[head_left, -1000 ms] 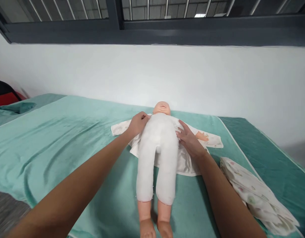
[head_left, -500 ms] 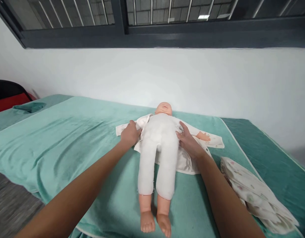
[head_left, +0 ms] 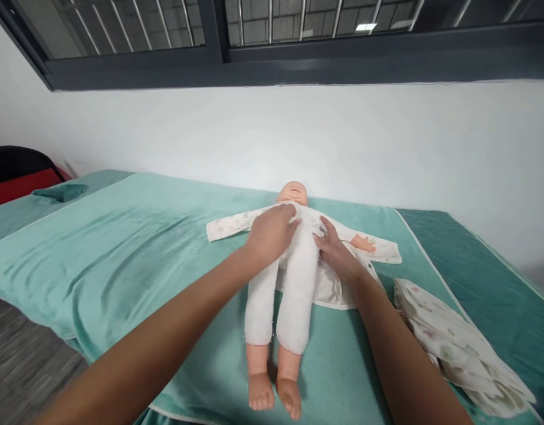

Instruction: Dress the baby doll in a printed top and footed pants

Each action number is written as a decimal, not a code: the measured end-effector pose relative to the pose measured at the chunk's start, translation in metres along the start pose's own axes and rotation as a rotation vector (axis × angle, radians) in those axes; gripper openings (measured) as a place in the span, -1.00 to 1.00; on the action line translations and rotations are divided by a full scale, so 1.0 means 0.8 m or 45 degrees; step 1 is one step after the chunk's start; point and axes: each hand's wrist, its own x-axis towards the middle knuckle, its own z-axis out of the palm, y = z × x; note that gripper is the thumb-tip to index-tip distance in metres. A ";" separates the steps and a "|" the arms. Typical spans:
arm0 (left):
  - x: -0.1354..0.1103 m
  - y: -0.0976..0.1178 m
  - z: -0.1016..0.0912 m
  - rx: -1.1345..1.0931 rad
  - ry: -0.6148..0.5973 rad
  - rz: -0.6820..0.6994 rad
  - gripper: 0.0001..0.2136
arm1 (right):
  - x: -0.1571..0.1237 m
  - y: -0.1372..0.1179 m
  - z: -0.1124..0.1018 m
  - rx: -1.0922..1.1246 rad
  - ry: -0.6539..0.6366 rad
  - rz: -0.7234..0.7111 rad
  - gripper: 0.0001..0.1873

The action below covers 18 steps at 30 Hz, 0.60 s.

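A baby doll (head_left: 299,283) with a white cloth body lies on its back, feet toward me. Its arms are in the sleeves of a patterned white baby shirt (head_left: 236,225), spread out to both sides. My left hand (head_left: 274,231) is over the doll's chest with curled fingers, closed on the shirt's left front edge, which is mostly hidden beneath it. Against the doll's right-hand side in view lies my right hand (head_left: 336,248), thumb and forefinger apart. Under that wrist, the shirt's other front panel is spread on the bed.
Folded patterned white cloth (head_left: 458,342) lies at the right on the green bed cover (head_left: 134,236). A white wall (head_left: 272,136) rises behind the bed, below a dark-framed window (head_left: 272,71). A black and red object (head_left: 22,177) stands at the far left.
My left hand has moved right, from beside the doll to over its chest, bringing the shirt's left front panel across. My right hand has stayed in place.
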 end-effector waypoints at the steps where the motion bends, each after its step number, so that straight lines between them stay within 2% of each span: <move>1: -0.007 0.013 0.000 0.077 -0.048 0.037 -0.88 | 0.001 0.001 -0.001 -0.002 -0.006 -0.001 -0.01; 4: -0.033 0.033 0.000 0.193 -0.147 0.133 -0.90 | 0.002 0.004 -0.004 -0.028 -0.024 -0.008 0.00; 7: -0.065 0.027 -0.003 0.009 -0.174 0.186 -0.86 | 0.002 0.003 -0.005 -0.060 -0.028 0.001 0.00; 10: -0.098 -0.002 -0.001 -0.224 -0.042 0.161 -0.75 | 0.000 0.000 -0.004 -0.092 0.015 0.017 0.00; 13: -0.126 -0.046 0.013 -0.289 0.201 -0.005 -0.57 | -0.002 -0.003 -0.002 -0.102 0.045 0.032 0.00; 15: -0.138 -0.073 0.026 -0.376 0.200 -0.156 -0.50 | -0.003 -0.005 0.000 -0.110 0.056 0.042 -0.02; 18: -0.143 -0.095 0.040 -0.566 0.130 -0.313 -0.57 | -0.004 -0.005 0.002 -0.124 0.081 0.038 -0.05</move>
